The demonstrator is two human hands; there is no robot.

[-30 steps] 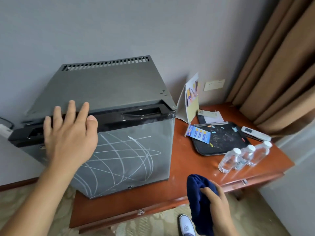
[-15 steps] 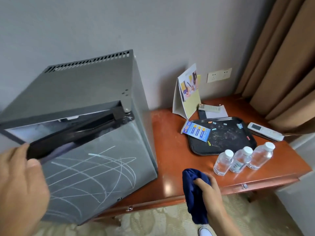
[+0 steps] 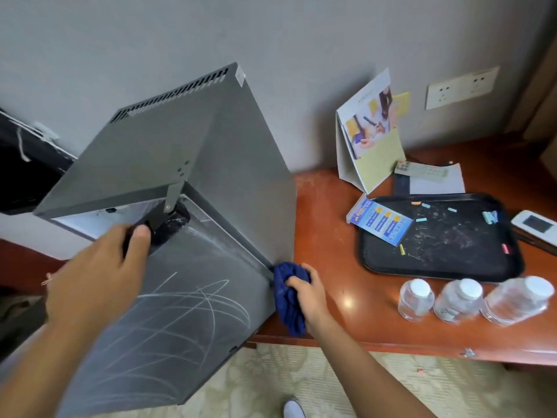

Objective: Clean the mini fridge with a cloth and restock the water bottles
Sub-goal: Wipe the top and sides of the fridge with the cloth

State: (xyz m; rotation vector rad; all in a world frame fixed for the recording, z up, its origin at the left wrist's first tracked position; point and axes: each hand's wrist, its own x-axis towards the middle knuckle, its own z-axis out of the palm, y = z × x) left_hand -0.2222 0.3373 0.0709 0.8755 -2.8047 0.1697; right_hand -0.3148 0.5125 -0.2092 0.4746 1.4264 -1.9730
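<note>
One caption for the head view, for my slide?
Left hand opens the fridge door; right hand holds a blue cloth.

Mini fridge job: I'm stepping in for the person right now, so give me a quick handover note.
Left hand: gripping the black top edge of the fridge door, which is open.
Right hand: holding the blue cloth by the mini fridge's lower front corner.
Three water bottles stand on the table, near its front edge.
Done: door opened.
Left: wipe off the door's chalk marks, clean inside, restock bottles.
</note>
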